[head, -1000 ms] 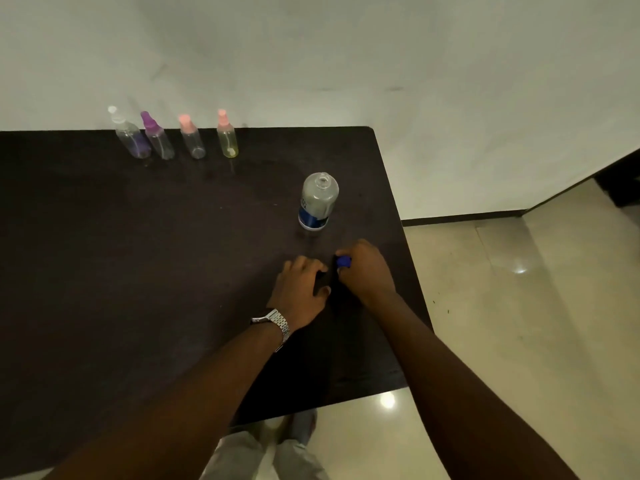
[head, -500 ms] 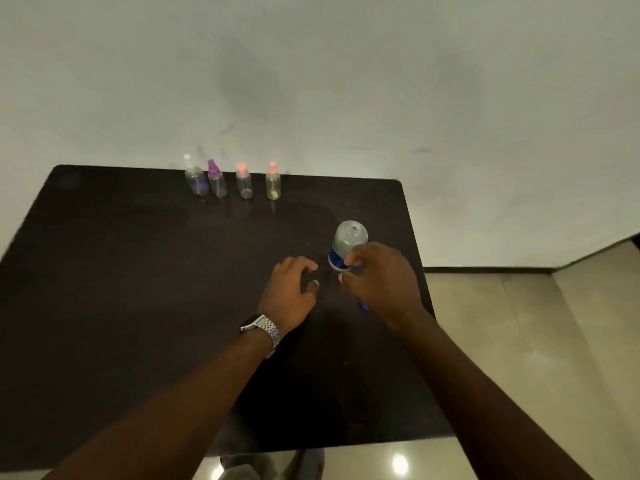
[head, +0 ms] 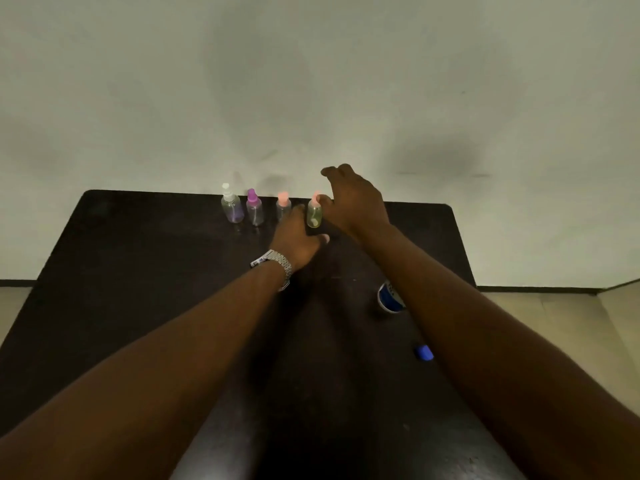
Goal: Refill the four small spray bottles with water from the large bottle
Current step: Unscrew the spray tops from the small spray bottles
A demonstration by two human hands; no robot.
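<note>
Four small spray bottles stand in a row at the table's far edge: white-capped [head: 229, 207], purple-capped [head: 255, 212], pink-capped [head: 283, 205] and a yellowish one with a pink cap [head: 314, 215]. My left hand [head: 296, 239] lies against the left side of the yellowish bottle, with its thumb stretched out in front of the base. My right hand [head: 353, 199] hovers at that bottle's cap with relaxed fingers. My right forearm hides most of the large bottle [head: 389, 298], so only its blue label shows. The large bottle's blue cap [head: 424, 352] lies on the table.
The dark table [head: 138, 289] stands against a pale wall, with its right edge running beside a light tiled floor [head: 554, 313]. A metal watch [head: 275, 265] sits on my left wrist.
Both hands have left the large bottle and its cap and reached forward to the yellowish spray bottle at the back. The blue cap now lies on the table.
</note>
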